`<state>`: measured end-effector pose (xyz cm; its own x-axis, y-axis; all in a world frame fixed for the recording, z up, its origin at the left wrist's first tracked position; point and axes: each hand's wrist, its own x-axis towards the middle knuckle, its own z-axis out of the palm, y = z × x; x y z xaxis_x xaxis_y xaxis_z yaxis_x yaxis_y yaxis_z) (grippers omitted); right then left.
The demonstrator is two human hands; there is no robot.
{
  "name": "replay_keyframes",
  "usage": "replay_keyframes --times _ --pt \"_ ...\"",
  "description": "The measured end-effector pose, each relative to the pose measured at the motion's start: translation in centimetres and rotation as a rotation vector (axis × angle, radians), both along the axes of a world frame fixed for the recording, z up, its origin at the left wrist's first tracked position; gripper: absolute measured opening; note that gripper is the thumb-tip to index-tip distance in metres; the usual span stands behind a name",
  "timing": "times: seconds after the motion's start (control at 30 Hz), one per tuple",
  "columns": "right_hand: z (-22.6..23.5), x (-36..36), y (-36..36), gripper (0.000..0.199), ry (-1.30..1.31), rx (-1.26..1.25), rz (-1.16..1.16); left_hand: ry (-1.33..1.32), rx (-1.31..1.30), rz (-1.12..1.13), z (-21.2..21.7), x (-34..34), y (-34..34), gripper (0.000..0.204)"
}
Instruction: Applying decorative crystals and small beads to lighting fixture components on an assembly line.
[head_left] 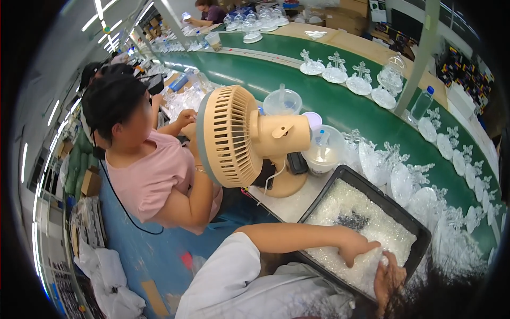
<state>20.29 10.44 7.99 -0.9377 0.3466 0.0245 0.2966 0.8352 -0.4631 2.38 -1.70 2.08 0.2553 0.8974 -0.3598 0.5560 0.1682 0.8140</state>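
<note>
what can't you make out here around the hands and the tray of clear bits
- Left hand, head view: fingertips are buried in the clear pieces, so any grasp is hidden.
- Right hand, head view: partly hidden in the pieces and dark hair at the lower edge; open or shut is unclear.
- Black tray: its near edge is covered by the white sleeve.
- Dark patch among the pieces: too small to identify.

one beige desk fan (234, 137), one black tray (421, 229), two lidded cups (282, 102), one water bottle (422, 103)
</note>
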Motion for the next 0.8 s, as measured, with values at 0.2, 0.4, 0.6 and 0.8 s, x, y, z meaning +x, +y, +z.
replay_keyframes --times 0.2,0.4,0.6,0.8 --pt "-0.7 0.2 2.1 0.027 0.17 -0.588 -0.525 -0.013 0.261 0.295 2.4 -0.1 -0.2 0.098" --pt "-0.4 2.5 3.0 0.021 0.367 -0.984 -0.547 -0.216 0.241 0.609 2.0 -1.2 1.2 0.074" --pt "-2.0 3.5 2.2 0.018 0.398 -1.173 -0.569 -0.454 0.206 0.556 2.6 -1.0 1.5 0.074" --pt "-5.7 4.0 2.9 0.014 0.463 -1.175 -0.602 -0.429 0.35 0.505 2.5 -0.6 1.1 0.071"
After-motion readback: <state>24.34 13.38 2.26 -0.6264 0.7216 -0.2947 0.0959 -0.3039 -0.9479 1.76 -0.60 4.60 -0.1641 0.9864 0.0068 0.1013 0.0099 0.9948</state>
